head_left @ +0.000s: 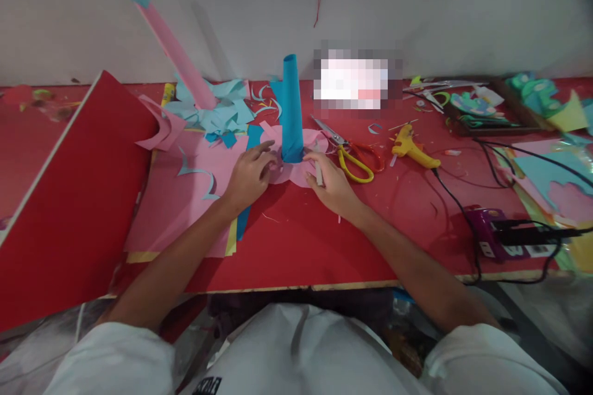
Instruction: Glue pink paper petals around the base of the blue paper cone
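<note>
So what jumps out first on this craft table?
A blue paper tube stands upright mid-table on a pink paper disc, with the left hand and right hand at its base, the right gripping a white stick. Behind left, a pink tube leans over scraps; yellow-handled scissors and a glue gun lie right.

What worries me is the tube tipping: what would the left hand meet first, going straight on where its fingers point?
Likely the blue tube, at its base: the left hand points there across the pink disc; depth is unclear.
</note>
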The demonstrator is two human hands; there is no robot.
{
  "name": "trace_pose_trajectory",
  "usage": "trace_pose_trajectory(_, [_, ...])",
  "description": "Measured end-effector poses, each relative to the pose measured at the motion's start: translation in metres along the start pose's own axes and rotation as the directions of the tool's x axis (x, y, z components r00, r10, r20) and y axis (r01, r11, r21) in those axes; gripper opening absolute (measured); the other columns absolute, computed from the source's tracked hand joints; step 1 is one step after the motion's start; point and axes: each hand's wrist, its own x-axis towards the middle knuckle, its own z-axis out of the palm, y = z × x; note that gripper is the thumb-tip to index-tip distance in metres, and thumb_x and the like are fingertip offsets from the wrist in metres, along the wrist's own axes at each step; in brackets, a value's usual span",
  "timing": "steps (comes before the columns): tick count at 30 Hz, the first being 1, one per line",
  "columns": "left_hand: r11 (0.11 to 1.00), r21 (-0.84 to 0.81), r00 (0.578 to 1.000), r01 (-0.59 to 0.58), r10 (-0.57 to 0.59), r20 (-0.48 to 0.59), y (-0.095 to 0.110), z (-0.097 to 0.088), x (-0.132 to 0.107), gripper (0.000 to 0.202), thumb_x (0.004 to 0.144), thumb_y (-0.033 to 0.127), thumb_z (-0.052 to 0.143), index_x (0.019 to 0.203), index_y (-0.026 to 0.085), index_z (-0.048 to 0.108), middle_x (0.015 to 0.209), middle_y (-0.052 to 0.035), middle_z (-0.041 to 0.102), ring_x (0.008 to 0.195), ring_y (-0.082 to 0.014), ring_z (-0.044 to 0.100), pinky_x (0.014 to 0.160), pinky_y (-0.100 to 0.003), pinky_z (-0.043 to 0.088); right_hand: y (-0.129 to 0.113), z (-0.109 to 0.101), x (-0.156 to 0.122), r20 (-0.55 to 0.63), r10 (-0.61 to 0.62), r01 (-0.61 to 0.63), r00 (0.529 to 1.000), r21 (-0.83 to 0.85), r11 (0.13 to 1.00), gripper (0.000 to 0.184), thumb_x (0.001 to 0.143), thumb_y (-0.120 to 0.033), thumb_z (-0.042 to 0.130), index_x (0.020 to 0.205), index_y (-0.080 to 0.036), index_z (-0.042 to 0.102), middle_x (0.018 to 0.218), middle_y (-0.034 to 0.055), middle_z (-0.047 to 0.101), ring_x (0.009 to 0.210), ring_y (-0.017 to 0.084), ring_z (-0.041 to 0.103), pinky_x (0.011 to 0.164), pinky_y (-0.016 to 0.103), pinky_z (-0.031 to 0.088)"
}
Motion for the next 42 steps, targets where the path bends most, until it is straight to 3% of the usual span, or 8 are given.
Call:
trace_pose_trajectory(4, [0.998, -0.023, 0.99, -0.066, 0.068, 0.127, 0.0, 0.0, 0.001, 0.035, 0.088, 0.005, 0.045, 0.105, 0.021, 0.071, 0.156, -0.0118, 0.063, 0.148, -0.0276, 0.058, 0.128, -0.057, 0.039, -0.003, -0.001, -0.001, 0.019, 0.004, -0.004, 1.0, -0.021, 1.0, 0.029, 0.102, -0.036, 0.054, 0.129, -0.025, 0.057, 0.135, 0.0139, 0.072, 0.129, 0.031, 0.067, 0.112, 0.052, 0.052])
trace_pose_trajectory(9, [0.994, -0.032, 0.986, -0.107, 0.11, 0.125, 0.003, -0.002, -0.001, 0.037, 0.09, 0.005, 0.043, 0.108, 0.022, 0.071, 0.158, -0.01, 0.062, 0.151, -0.0245, 0.056, 0.135, -0.059, 0.029, -0.008, -0.006, -0.002, 0.067, 0.005, -0.005, 0.998, -0.008, 1.0, 0.031, 0.103, -0.041, 0.055, 0.13, -0.026, 0.055, 0.137, 0.0133, 0.072, 0.126, 0.031, 0.07, 0.11, 0.05, 0.053])
trace_pose_trajectory(17, [0.981, -0.012, 0.98, -0.194, 0.194, 0.05, 0.003, -0.002, -0.003, 0.031, 0.098, 0.011, 0.045, 0.104, 0.023, 0.073, 0.138, -0.0056, 0.077, 0.132, -0.0218, 0.071, 0.129, -0.053, 0.041, -0.002, -0.012, 0.0, 0.041, -0.027, 0.029, 0.999, -0.046, 0.999, 0.036, 0.102, -0.044, 0.059, 0.133, -0.026, 0.056, 0.137, 0.0132, 0.071, 0.124, 0.032, 0.068, 0.105, 0.049, 0.054])
trace_pose_trajectory(22, [0.991, -0.019, 0.991, -0.13, 0.13, 0.022, 0.001, -0.001, -0.003, 0.032, 0.097, 0.01, 0.045, 0.1, 0.023, 0.075, 0.116, -0.005, 0.083, 0.11, -0.0223, 0.077, 0.108, -0.047, 0.055, 0.005, -0.009, 0.002, -0.025, -0.022, 0.02, 0.999, -0.064, 0.998, 0.027, 0.101, -0.04, 0.058, 0.125, -0.026, 0.059, 0.128, 0.0122, 0.073, 0.12, 0.033, 0.069, 0.105, 0.052, 0.053])
trace_pose_trajectory(25, [0.996, -0.013, 0.994, -0.092, 0.092, 0.051, 0.0, 0.0, 0.0, 0.034, 0.093, 0.009, 0.047, 0.106, 0.022, 0.076, 0.136, -0.0098, 0.076, 0.126, -0.0266, 0.071, 0.107, -0.049, 0.056, 0.005, -0.006, 0.001, -0.1, -0.016, 0.007, 0.995, -0.088, 0.996, 0.019, 0.102, -0.038, 0.056, 0.117, -0.027, 0.06, 0.116, 0.0097, 0.076, 0.108, 0.031, 0.071, 0.099, 0.05, 0.055])
trace_pose_trajectory(29, [0.983, 0.009, 0.972, -0.182, 0.178, 0.152, 0.002, 0.001, 0.001, 0.048, 0.09, 0.005, 0.045, 0.121, 0.024, 0.075, 0.162, -0.0091, 0.058, 0.145, -0.0278, 0.059, 0.122, -0.055, 0.046, 0.002, -0.005, -0.001, -0.068, -0.019, 0.014, 0.998, -0.081, 0.997, 0.02, 0.103, -0.037, 0.056, 0.12, -0.027, 0.059, 0.119, 0.0095, 0.077, 0.107, 0.03, 0.074, 0.096, 0.048, 0.058])
trace_pose_trajectory(32, [0.979, 0.039, 0.972, -0.201, 0.194, 0.135, 0.003, 0.001, 0.0, 0.045, 0.094, 0.006, 0.045, 0.122, 0.026, 0.075, 0.161, -0.0089, 0.059, 0.145, -0.0273, 0.059, 0.126, -0.057, 0.04, 0.003, -0.005, -0.001, -0.02, -0.037, 0.036, 0.999, -0.063, 0.997, 0.026, 0.102, -0.036, 0.057, 0.127, -0.027, 0.059, 0.131, 0.0107, 0.075, 0.116, 0.031, 0.074, 0.101, 0.051, 0.058])
trace_pose_trajectory(42, [0.978, 0.102, 0.983, -0.18, 0.177, 0.043, 0.005, 0.002, -0.005, 0.043, 0.096, 0.008, 0.048, 0.124, 0.026, 0.075, 0.158, -0.0127, 0.06, 0.137, -0.0296, 0.064, 0.114, -0.053, 0.053, -0.003, -0.009, 0.0, 0.013, -0.069, 0.069, 0.998, -0.019, 0.997, 0.042, 0.103, -0.039, 0.059, 0.143, -0.028, 0.054, 0.157, 0.0138, 0.061, 0.144, 0.033, 0.062, 0.114, 0.055, 0.055])
